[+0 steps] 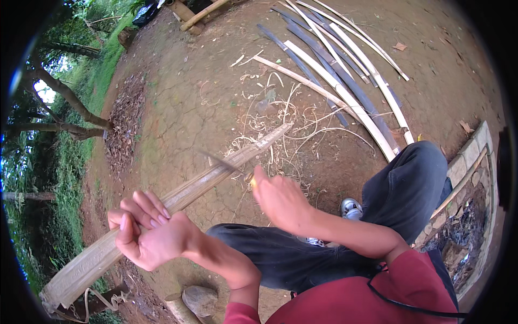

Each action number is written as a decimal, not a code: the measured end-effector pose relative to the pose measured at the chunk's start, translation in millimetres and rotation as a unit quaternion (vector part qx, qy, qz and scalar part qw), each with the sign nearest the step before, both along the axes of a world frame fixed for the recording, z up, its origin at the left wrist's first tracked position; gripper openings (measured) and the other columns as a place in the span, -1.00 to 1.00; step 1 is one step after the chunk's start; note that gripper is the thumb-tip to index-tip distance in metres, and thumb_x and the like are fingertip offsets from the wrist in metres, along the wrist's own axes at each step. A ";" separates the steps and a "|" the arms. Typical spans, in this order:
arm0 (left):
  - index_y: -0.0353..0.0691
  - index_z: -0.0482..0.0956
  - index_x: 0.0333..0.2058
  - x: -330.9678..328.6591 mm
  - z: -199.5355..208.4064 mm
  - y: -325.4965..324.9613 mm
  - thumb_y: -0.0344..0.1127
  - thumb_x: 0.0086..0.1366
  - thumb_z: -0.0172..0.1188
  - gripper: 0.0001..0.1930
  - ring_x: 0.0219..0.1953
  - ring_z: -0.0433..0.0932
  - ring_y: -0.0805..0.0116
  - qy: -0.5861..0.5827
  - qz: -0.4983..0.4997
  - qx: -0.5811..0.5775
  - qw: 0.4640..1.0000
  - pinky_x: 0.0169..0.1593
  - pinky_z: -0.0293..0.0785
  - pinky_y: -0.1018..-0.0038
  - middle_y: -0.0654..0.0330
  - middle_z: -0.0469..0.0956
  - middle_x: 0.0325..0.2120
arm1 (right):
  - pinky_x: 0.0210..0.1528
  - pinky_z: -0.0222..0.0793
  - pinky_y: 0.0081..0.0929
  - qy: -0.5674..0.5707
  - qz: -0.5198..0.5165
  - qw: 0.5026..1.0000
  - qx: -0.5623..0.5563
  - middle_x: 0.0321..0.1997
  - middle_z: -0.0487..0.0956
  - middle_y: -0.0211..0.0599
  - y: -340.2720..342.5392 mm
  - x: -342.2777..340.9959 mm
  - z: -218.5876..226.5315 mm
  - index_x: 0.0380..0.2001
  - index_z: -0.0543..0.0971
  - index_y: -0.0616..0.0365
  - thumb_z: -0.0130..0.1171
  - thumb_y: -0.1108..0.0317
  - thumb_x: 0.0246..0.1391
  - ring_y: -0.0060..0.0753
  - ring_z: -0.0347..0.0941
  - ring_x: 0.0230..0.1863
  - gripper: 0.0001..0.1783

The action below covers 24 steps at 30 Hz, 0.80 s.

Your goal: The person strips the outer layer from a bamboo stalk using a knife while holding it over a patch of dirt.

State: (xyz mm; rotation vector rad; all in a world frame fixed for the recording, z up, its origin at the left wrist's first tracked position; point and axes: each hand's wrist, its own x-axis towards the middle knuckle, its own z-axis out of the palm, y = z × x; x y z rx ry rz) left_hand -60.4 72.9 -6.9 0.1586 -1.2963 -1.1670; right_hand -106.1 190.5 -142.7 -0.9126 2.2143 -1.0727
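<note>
My right hand [283, 200] is closed round the yellow handle of a knife [220, 161]. Its blade lies across the upper part of a long, pale split-bamboo or wooden plank [197, 186]. This plank slants from the lower left up to the middle of the view. Lower along it, my left hand [148, 229] is closed in front of the plank, fingers curled toward the palm and thumb bent in. Whatever its fingers hold, if anything, is too small to make out. Thin curled shavings [286, 129] lie around the plank's far end.
Pale and dark bamboo strips [345, 75] lie spread on the bare earth at the upper right. A stone [199, 299] sits below my left forearm. Along the right runs a low-edged pit with ash [464, 243]. Trees [70, 102] stand at the left. My bent legs [404, 189] are close by.
</note>
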 end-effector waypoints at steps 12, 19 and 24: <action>-0.03 0.01 -0.73 1.4 0.3 -1.7 -0.35 0.09 -0.14 -0.71 -0.85 -0.12 0.56 -0.001 -0.025 0.009 1.000 -0.79 -0.21 0.63 0.36 -0.05 -0.86 | -0.55 0.48 -0.19 -0.062 -0.044 0.994 0.081 -0.58 0.55 0.10 -14.4 -18.2 -79.5 -0.22 0.40 0.50 -0.10 0.43 0.19 -0.03 0.53 -0.58 -0.74; -0.03 -0.01 -0.73 1.5 0.9 -6.2 -0.36 0.09 -0.15 -0.72 -0.84 -0.14 0.56 -0.007 0.008 0.010 1.000 -0.79 -0.22 0.62 0.36 -0.05 -0.85 | -0.49 0.48 -0.13 -0.078 -0.052 0.996 0.014 -0.58 0.56 0.08 -15.5 -16.9 -71.4 -0.20 0.40 0.49 -0.05 0.42 0.15 0.06 0.55 -0.52 -0.73; -0.02 -0.02 -0.73 3.9 -0.3 -7.8 -0.36 0.10 -0.16 -0.71 -0.83 -0.14 0.57 -0.005 0.012 0.029 0.999 -0.76 -0.22 0.63 0.36 -0.06 -0.84 | -0.48 0.47 -0.12 -0.018 -0.035 0.999 -0.004 -0.63 0.53 0.06 -15.3 -13.6 -62.4 -0.24 0.39 0.48 -0.02 0.45 0.11 0.06 0.54 -0.53 -0.76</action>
